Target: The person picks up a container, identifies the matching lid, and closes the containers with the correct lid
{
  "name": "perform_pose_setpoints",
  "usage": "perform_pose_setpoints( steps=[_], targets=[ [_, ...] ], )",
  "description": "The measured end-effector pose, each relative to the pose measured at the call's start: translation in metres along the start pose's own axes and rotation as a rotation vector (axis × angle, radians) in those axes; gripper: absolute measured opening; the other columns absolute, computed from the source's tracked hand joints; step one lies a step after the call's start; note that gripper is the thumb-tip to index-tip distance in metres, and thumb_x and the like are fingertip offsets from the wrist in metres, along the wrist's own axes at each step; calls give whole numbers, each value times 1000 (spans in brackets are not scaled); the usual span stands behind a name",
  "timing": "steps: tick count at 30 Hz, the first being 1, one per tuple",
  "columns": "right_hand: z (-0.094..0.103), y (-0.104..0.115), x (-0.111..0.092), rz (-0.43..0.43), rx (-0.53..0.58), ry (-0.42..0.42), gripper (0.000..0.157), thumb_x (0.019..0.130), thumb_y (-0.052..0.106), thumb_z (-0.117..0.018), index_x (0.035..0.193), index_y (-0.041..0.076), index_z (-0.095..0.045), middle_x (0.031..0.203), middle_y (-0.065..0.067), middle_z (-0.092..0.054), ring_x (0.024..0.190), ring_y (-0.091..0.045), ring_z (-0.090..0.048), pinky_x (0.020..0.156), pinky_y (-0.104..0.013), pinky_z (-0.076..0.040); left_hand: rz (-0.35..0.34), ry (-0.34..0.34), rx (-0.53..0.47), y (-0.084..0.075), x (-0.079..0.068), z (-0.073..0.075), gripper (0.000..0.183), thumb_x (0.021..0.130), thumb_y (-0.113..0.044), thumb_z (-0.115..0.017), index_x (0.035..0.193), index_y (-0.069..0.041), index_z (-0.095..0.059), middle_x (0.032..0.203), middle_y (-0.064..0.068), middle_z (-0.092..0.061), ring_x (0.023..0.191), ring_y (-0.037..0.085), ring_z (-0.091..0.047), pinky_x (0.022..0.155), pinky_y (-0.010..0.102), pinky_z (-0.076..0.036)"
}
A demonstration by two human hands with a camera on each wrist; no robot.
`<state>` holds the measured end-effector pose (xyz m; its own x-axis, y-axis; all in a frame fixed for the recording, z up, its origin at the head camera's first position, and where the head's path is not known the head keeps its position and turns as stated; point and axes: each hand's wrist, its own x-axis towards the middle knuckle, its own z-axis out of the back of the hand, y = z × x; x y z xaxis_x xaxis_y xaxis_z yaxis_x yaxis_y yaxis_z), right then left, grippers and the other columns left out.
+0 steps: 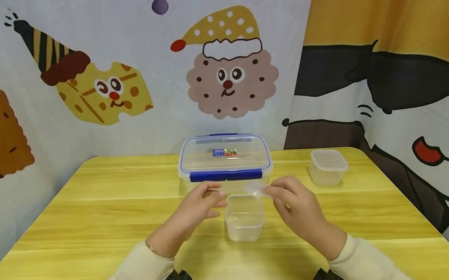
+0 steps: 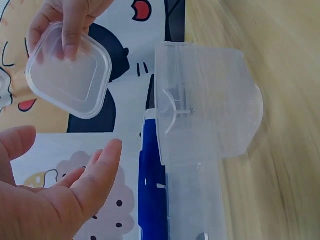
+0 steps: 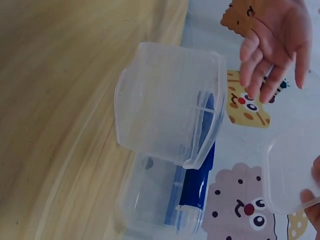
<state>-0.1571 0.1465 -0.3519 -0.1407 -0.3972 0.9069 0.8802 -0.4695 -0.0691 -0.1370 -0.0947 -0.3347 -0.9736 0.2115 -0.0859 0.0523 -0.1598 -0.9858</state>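
Note:
A small clear plastic container (image 1: 245, 227) without a lid stands on the table in the middle of the head view. Above its right side, my right hand (image 1: 299, 208) pinches a translucent square lid with rounded corners (image 2: 86, 102) by the edge. In the right wrist view this lid (image 3: 280, 165) is tilted and apart from the container (image 3: 162, 100). My left hand (image 1: 189, 212) hovers at the container's upper left, its fingers spread and relaxed. Nothing lies in its palm, as the right wrist view of the left hand (image 3: 280, 40) shows.
Just behind the small container sits a large clear storage box (image 1: 227, 158) with blue side clips. Another small container (image 1: 327, 168), seemingly lidded, stands at the back right. A curtain with cartoon figures (image 1: 233, 81) hangs behind the wooden table (image 1: 70, 238).

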Motion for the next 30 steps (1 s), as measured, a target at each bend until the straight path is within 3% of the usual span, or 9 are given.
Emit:
perform_pose_setpoints(
  steps=[9,16,24,30],
  targets=[
    [-9,4,0,73,7,32,26,102,9,-45,93,11,-69,85,-8,-61,71,-20,-60,57,-29,-53,37,92,-32,-8,9,-5,48,102,-28,-49,136,3,-40,116,20,-61,95,24,-67,83,38,-57],
    [-15,7,-2,86,49,83,21,97,1,-52,95,12,-70,89,-8,-61,75,-22,-61,62,-32,-56,89,89,-92,-6,18,-10,44,101,-21,-50,135,5,-40,116,22,-57,97,33,-65,79,38,-58],
    [-20,6,-6,96,77,154,19,93,-2,-58,93,12,-71,92,-7,-61,80,-21,-60,67,-32,-56,88,79,-120,-6,22,-14,48,96,-12,-56,137,6,-38,119,23,-55,91,24,-61,79,37,-58],
    [-23,6,-7,100,88,171,26,101,8,-48,91,11,-72,91,-5,-60,80,-20,-58,67,-30,-54,79,60,-126,-6,22,-16,46,94,-6,-58,135,5,-41,118,24,-56,92,24,-61,81,39,-58]
  ],
)
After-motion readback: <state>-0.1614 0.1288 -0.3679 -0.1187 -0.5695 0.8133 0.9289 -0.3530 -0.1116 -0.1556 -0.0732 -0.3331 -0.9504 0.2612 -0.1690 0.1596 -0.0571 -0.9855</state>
